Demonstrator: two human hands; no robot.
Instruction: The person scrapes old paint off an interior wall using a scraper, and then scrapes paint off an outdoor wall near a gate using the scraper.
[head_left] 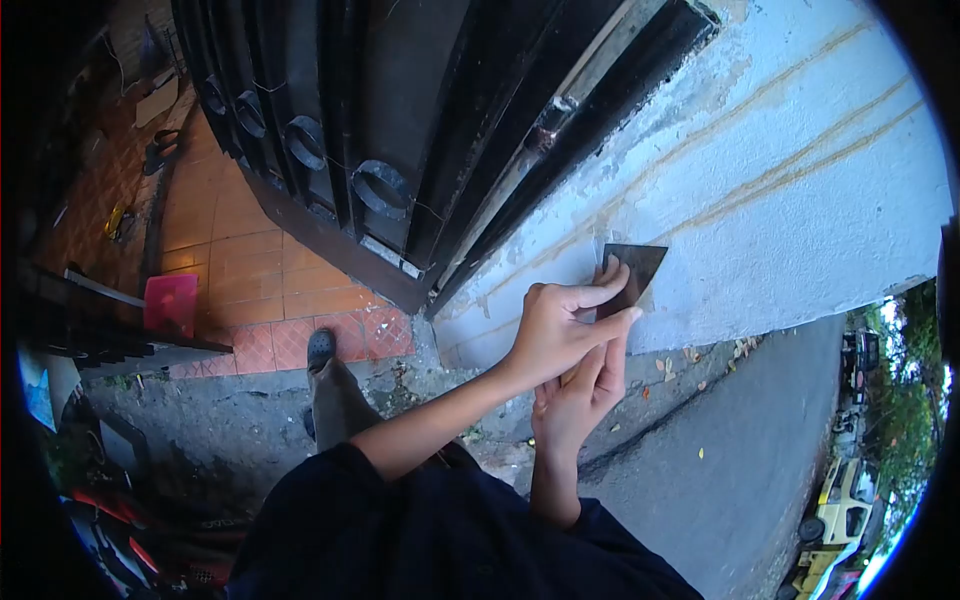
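Observation:
A putty knife (645,262) with a dark, flared metal blade is held up in front of the white wall (780,230). My left hand (555,325) reaches across from the left, its fingers closed on the blade's near part. Just below it, my right hand (583,400) is closed around the lower end of the tool, so the handle is hidden. The two hands overlap, and the blade's wide edge points up at the wall. Whether that edge touches the wall cannot be made out.
A black metal gate (420,130) with ring shapes stands left of the wall. Orange tiles (240,250) and a pink object (171,304) lie beyond it. My foot in a grey shoe (321,347) is at the tile edge. A road (720,450) and a yellow truck (845,510) are right.

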